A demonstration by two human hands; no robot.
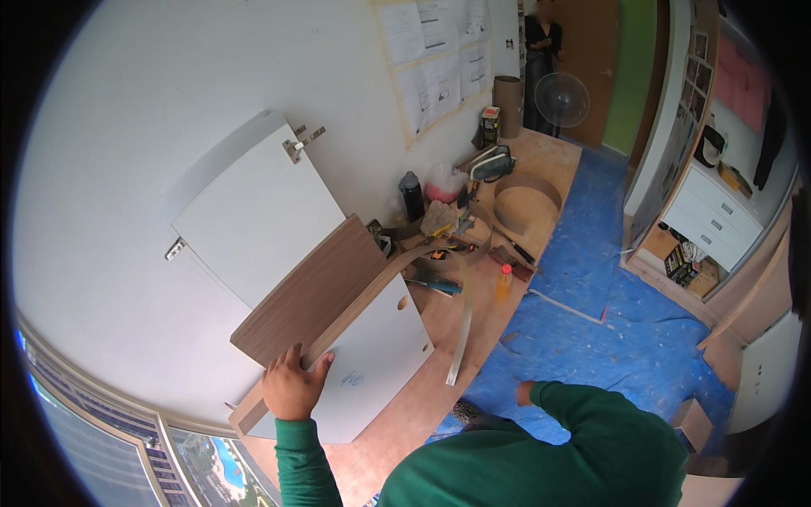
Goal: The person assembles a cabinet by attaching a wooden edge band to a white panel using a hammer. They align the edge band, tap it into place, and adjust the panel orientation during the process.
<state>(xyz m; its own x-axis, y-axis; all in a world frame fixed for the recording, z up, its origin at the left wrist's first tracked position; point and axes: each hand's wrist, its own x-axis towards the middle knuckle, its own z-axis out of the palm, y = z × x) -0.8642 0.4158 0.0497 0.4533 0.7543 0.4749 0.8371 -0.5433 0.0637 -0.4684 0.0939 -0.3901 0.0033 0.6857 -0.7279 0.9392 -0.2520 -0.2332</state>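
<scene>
My left hand (291,384) lies on the long edge of a white panel (372,355), thumb apart and fingers stretched over its wood-coloured edge. The panel has round holes near one end and a blue scribble on its face. Along that edge runs a strip of edge banding (466,325), whose loose end curls over the workbench. Just behind stands a brown wood-grain board (308,296). Low on my right side, my right hand (525,393) hangs over the blue floor sheet, away from the bench; its fingers are mostly hidden.
A white door with hinges (262,211) leans on the wall. Tools, a black bottle (411,196), a coil of banding (528,203) and an orange bottle with red cap (504,283) crowd the bench (498,338). A person (541,42) stands far back near a fan (562,100).
</scene>
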